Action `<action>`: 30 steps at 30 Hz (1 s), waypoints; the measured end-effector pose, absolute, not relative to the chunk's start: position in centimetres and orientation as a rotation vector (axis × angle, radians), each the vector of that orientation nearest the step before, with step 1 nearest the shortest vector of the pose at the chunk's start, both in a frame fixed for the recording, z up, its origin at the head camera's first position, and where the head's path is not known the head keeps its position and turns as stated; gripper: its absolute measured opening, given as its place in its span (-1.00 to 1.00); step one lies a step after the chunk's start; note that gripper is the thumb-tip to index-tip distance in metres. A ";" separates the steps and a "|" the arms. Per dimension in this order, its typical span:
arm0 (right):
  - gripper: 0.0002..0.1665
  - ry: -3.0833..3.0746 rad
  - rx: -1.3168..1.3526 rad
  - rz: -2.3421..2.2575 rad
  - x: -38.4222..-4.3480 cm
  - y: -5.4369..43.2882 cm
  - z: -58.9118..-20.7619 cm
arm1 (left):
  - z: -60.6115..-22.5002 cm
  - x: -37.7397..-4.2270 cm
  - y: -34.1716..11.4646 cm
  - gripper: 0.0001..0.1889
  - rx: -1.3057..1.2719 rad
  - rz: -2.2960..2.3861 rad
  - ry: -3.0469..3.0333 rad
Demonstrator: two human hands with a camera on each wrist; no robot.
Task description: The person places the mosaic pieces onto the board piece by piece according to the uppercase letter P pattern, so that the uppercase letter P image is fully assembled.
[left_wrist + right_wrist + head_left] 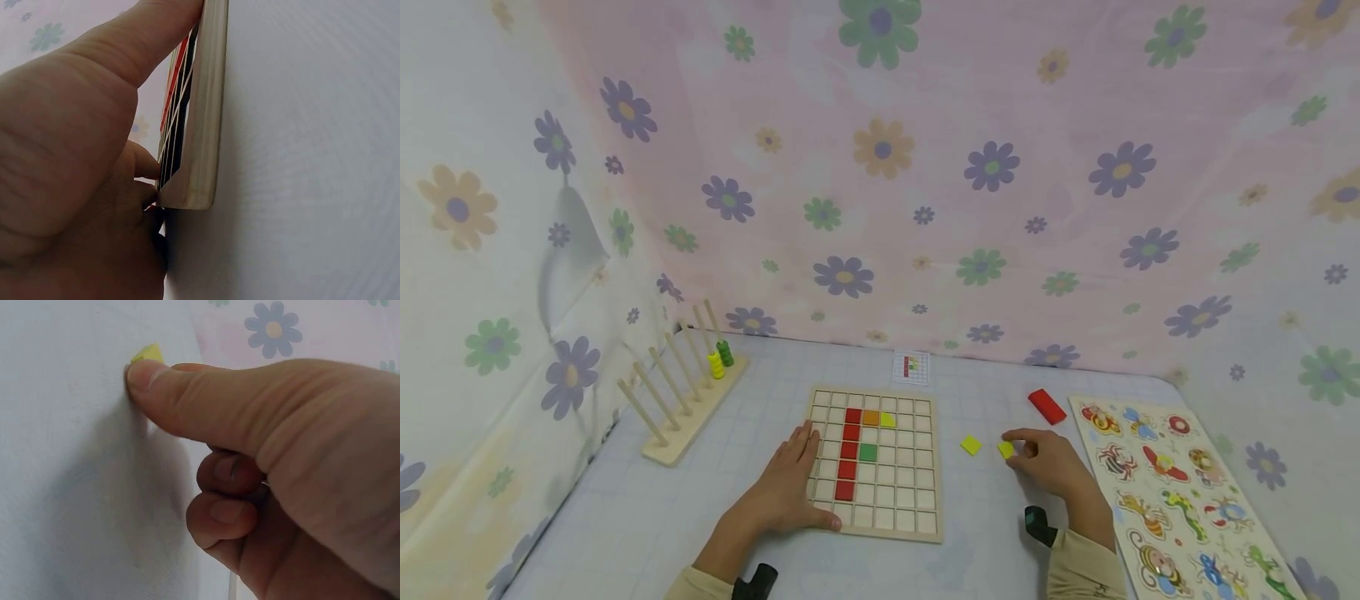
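My left hand (786, 483) lies against the left side of a wooden grid board (937, 475), its fingers straight along the edge and the thumb at the bottom-left corner. On the board, several red tiles (848, 450) form a column, with an orange tile (871, 417) and a yellow tile beside its top and a green tile (868, 452) lower down. My right hand (1052, 462) pinches another yellow square tile (1005, 450) at the table surface, between thumb and fingertip; the right wrist view shows its corner (151, 352) past the thumb. A loose yellow tile (971, 445) lies just left of it.
A small pattern card (912, 367) lies behind the board. Red pieces (1047, 407) sit behind the right hand. An insect-picture board (1165, 475) takes up the right side. A wooden peg stand (688, 425) with yellow and green rings stands at left. Flowered cloth walls surround the table.
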State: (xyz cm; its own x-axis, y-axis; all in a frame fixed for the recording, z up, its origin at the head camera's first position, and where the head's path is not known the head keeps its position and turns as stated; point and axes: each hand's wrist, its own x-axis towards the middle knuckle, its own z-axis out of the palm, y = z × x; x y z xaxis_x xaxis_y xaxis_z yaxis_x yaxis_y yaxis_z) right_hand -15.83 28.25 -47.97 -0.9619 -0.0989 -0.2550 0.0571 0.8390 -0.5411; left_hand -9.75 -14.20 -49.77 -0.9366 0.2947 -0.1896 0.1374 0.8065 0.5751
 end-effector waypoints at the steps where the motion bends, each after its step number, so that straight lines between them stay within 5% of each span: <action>1: -0.58 2.750 -0.028 -0.821 -15.8 28.2 -48.0 | -49.8 -9.7 -14.2 0.49 0.332 0.840 2.723; 30: -0.66 2.820 -0.064 -0.745 -16.5 27.0 -48.5 | -49.3 -9.6 -14.1 0.47 0.322 0.854 2.722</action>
State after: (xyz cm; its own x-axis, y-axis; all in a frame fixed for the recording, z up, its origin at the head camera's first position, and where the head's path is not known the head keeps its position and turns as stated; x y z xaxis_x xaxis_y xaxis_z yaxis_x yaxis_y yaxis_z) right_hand -16.51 26.97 -48.49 -0.9740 -0.0984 -0.2039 0.0152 0.8701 -0.4926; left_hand -9.56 -14.12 -49.33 -0.9389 0.2884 -0.1875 0.1296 0.8015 0.5837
